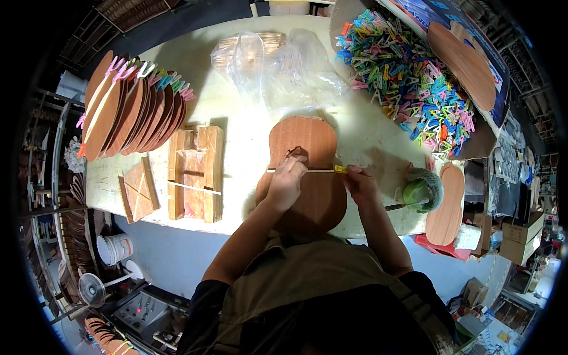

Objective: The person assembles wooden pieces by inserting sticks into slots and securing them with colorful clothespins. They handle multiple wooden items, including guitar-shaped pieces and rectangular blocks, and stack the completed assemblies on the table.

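In the middle of the frame, a guitar-shaped wood plate lies flat on the pale workbench. A thin light strip sits across its narrow waist. The left hand presses its fingers down on the strip. The right hand pinches the strip's end, where a yellow clip is. Only this one strip seems to be on the plate, so the work looks just begun. At upper left, a stack of clipped plates looks done. At upper right is a box of coloured clips.
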A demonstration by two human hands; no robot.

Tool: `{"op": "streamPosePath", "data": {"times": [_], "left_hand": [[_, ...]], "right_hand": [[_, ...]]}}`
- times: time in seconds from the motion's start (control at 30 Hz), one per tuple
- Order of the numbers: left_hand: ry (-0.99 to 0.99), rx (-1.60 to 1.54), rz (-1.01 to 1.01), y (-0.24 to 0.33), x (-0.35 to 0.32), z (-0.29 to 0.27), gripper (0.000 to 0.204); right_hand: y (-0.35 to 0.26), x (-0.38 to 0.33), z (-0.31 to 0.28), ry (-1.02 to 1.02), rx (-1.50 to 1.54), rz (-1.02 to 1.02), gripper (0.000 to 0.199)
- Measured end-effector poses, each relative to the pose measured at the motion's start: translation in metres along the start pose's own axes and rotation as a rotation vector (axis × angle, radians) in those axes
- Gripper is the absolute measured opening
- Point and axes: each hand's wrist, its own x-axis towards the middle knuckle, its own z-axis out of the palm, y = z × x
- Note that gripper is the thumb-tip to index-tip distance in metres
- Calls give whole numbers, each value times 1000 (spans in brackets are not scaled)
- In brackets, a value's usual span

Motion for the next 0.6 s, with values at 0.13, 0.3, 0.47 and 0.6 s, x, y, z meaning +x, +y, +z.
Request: {"op": "streamPosePath", "data": {"times": [0.13, 0.3, 0.47, 0.6], "left_hand": [[13, 1, -18, 1, -2, 1, 7], [52, -33, 14, -3, -4, 3, 4], [21, -14, -12, -4, -4, 3, 6], [-12, -4, 2, -2, -2, 0, 9]], "right_hand": [[16, 4, -9, -106, -16, -39, 6], [-26, 10, 2, -107, -321, -87, 25], [-115, 116, -14, 489, -1411, -1073, 34], [-135, 164, -38, 880, -1799, -1052, 46]]}}
